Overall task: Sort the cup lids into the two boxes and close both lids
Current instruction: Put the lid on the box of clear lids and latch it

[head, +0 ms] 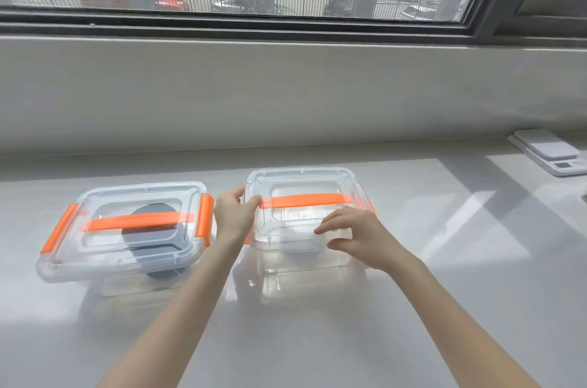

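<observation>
We see our left hand (233, 216) pinch the left rim of the clear orange-handled right box (305, 222) to steady its lid, while our right hand (355, 236), grip spread, hovers over the front edge, likely to press it shut. The left clear box (127, 232) on the pale desk (317, 340) sits latched over dark round cup lids (152, 228); pale lids seem inside the right.

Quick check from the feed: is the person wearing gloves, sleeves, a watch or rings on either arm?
Nothing worn shows. The left hand and right hand are bare, without gloves, and both forearms are uncovered down to the frame's bottom edge. No watch, bracelet or ring is visible.
</observation>
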`<state>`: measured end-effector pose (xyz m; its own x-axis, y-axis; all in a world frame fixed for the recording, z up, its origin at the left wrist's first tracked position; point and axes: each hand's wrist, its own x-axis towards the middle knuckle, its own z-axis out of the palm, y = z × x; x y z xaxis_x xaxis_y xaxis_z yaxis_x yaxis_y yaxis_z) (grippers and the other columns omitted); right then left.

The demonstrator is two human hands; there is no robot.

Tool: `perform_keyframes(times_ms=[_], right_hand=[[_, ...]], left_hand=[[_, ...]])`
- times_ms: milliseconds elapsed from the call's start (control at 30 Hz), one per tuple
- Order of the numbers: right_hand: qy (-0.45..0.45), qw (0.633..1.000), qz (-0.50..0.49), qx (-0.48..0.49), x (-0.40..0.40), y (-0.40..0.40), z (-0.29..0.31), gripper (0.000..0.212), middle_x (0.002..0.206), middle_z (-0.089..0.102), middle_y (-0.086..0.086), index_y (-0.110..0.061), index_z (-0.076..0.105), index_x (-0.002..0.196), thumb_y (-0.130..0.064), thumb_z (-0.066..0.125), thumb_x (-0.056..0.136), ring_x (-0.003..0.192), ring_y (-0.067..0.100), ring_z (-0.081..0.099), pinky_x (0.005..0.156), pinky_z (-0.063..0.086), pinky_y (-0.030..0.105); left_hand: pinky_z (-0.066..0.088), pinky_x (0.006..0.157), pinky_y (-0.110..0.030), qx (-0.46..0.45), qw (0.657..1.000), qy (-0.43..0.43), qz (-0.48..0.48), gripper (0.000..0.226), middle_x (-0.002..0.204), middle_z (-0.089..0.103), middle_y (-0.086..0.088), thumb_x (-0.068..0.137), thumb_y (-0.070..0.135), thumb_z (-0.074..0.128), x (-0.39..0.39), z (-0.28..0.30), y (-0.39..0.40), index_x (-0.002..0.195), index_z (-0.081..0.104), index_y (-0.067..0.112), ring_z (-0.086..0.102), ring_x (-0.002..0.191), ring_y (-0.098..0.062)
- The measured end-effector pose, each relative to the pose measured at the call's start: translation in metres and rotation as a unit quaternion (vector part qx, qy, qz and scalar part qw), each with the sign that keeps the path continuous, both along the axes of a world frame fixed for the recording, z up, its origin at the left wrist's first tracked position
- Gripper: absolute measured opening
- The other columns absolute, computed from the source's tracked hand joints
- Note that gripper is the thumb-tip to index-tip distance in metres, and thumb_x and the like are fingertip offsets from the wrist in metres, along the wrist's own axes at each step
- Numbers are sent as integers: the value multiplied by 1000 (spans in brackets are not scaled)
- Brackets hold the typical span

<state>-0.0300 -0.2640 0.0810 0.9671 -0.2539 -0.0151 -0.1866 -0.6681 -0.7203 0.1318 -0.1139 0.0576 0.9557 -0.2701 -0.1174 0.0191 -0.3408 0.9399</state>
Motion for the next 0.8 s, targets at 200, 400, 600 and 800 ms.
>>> perform_keyframes(times_ms=[200, 400, 600, 800], right_hand=[[16, 999, -6, 33, 5, -11, -8, 28, 90, 62, -8, -19, 73, 89, 1, 68, 70, 77, -8, 51, 73, 38, 6], [-16, 996, -48, 78, 6, -19, -6, 20, 89, 67, -12, -31, 71, 81, -12, 70, 74, 80, -5, 56, 75, 42, 14], [-7, 950, -306, 63, 6, -51, -27, 62, 139, 45, 9, -10, 41, 133, -28, 67, 80, 129, 26, 39, 103, 34, 37], [17, 874, -375, 308, 0, -58, -43, 89, 135, 44, 18, 3, 30, 135, -32, 77, 69, 107, 27, 55, 91, 47, 37]], left_hand=[[48, 75, -44, 28, 999, -18, -9, 6, 77, 59, -12, 77, 15, 58, -3, -9, -4, 78, 64, 15, 53, 75, -24], [38, 99, -43, 93, 995, -29, -16, 40, 121, 58, -26, 84, 24, 56, -4, -12, -4, 117, 59, 1, 49, 116, -37], [31, 106, -37, 11, 991, 126, 36, 80, 148, 35, -14, 78, 30, 65, -15, -17, 7, 141, 24, 3, 36, 134, -28], [44, 92, -35, 10, 997, 51, 57, 37, 103, 65, -11, 70, 16, 75, -14, -10, 13, 103, 62, 6, 57, 104, -27]])
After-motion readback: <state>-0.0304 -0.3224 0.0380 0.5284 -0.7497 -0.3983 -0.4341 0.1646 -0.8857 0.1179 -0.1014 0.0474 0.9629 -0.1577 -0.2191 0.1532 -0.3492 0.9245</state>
